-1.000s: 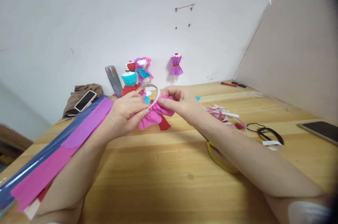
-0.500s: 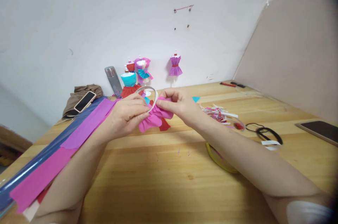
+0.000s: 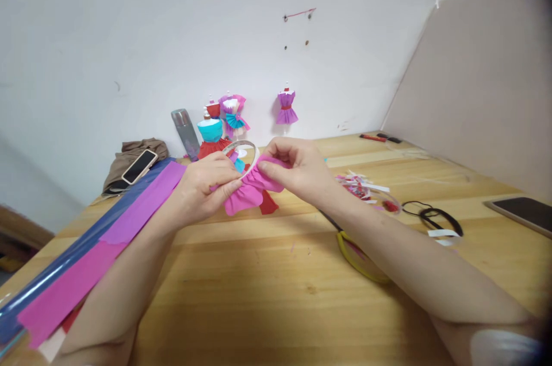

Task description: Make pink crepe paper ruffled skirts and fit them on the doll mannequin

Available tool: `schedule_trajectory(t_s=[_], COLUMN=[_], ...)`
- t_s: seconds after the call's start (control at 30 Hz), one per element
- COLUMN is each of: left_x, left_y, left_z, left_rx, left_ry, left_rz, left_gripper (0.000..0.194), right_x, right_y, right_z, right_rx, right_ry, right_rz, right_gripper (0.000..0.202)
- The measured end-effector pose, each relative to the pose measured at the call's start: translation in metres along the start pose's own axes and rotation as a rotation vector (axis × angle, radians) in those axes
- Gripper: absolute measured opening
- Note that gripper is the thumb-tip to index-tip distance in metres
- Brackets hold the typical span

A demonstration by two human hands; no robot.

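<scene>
Both my hands meet above the middle of the wooden table (image 3: 276, 291). My left hand (image 3: 202, 185) pinches the left end of a gathered pink crepe paper piece (image 3: 248, 191). My right hand (image 3: 297, 170) pinches its right end, fingers curled on the folds. A loop of white tape strip (image 3: 244, 146) curves up from the paper between the two hands. A scrap of red paper (image 3: 268, 204) lies under the pink piece.
Long sheets of blue, purple and pink paper (image 3: 86, 262) lie along the left edge. Small mannequins in paper dresses (image 3: 224, 119) and a grey flask (image 3: 184, 131) stand by the wall. A phone (image 3: 138, 165) lies on cloth; paper scraps (image 3: 362, 185), black bands (image 3: 433, 216), another phone (image 3: 524, 214) lie right.
Both hands keep their hold on the pink paper; the fingers shift slightly, gathering the folds, and the right hand rises a little. Nothing else has moved.
</scene>
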State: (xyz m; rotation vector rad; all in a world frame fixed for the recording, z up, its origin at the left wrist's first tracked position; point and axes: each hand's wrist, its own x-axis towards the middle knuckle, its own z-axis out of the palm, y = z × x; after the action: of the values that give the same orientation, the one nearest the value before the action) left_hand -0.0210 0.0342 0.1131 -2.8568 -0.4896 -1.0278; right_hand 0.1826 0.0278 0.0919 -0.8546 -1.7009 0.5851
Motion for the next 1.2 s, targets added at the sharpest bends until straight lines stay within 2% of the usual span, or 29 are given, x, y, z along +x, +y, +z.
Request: schedule_trajectory(t_s=[0.2,0.4,0.57,0.73,0.97,1.2], left_x=[0.000,0.001,0.000,-0.002,-0.002,-0.002], left_y=[0.000,0.001,0.000,-0.002,-0.002,-0.002], left_z=[0.001,0.001,0.001,0.002,0.002,0.001], left_rx=[0.009,0.001,-0.006,-0.014,-0.023,-0.016], left_ry=[0.035,0.049,0.063,0.082,0.075,0.077], left_rz=[0.017,0.045,0.021,0.010,-0.008,0.018], left_gripper=[0.028,0.025,0.025,0.024,0.024,0.024], right_x=[-0.004,-0.004,-0.001,-0.001,-0.001,0.001], right_y=[-0.007,-0.009,-0.005,-0.010,-0.009,-0.003], right_z=[-0.002,-0.005,-0.005,-0.005,-0.005,-0.003], right_rx=[0.066,0.072,0.168,0.227,0.210,0.220], right_ry=[-0.056,-0.050,-0.076,-0.005,0.009,-0.041], right_rz=[-0.036,-0.027,0.038,0.095,0.053,0.052], right_gripper=[0.006,0.011,0.012,0.014,0.015,0.015])
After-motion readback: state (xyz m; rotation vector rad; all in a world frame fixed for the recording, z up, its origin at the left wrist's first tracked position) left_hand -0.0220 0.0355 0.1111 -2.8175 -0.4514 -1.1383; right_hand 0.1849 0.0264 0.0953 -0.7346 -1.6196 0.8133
